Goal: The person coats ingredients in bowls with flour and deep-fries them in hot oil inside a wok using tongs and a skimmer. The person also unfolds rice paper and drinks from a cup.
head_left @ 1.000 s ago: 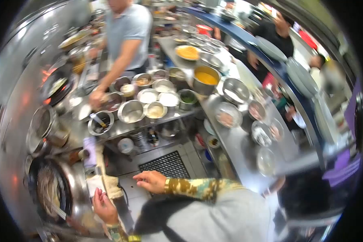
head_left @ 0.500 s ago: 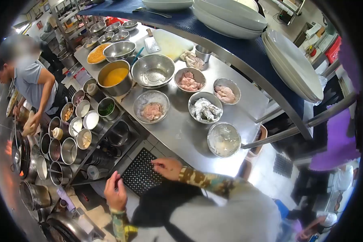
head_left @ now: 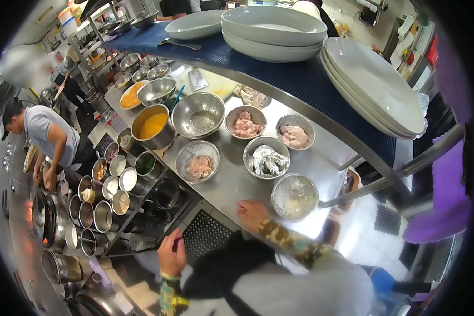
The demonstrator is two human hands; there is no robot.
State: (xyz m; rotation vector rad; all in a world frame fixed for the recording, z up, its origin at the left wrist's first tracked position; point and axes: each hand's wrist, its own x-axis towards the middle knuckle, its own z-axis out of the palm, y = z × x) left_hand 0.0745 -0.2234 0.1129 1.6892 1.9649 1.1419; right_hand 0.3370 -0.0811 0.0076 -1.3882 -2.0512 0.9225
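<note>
My left hand (head_left: 172,254), palm turned inward and fingers loosely bent, is in the air in front of my body, holding nothing. Over the front edge of the steel table (head_left: 224,196) is my right hand (head_left: 252,214), its fingers slightly bent and apart with nothing in them. The nearest bowl to it is a steel one with whitish residue (head_left: 295,197). Farther back stand a bowl of foil-like silvery material (head_left: 267,160) and a bowl of pale raw meat (head_left: 199,166). Two more meat bowls (head_left: 245,124) (head_left: 294,136) sit behind these.
A pot of orange liquid (head_left: 152,124) and an empty steel bowl (head_left: 198,115) stand farther left. Several ingredient containers (head_left: 104,216) fill the lower left rack. White plates (head_left: 273,26) rest on the overhead shelf (head_left: 195,55). A person (head_left: 52,131) works at the far left.
The view has shifted, so the table and bowls appear lower. My right hand has moved from above the floor mat to the table's front edge. The other person is bent farther forward.
</note>
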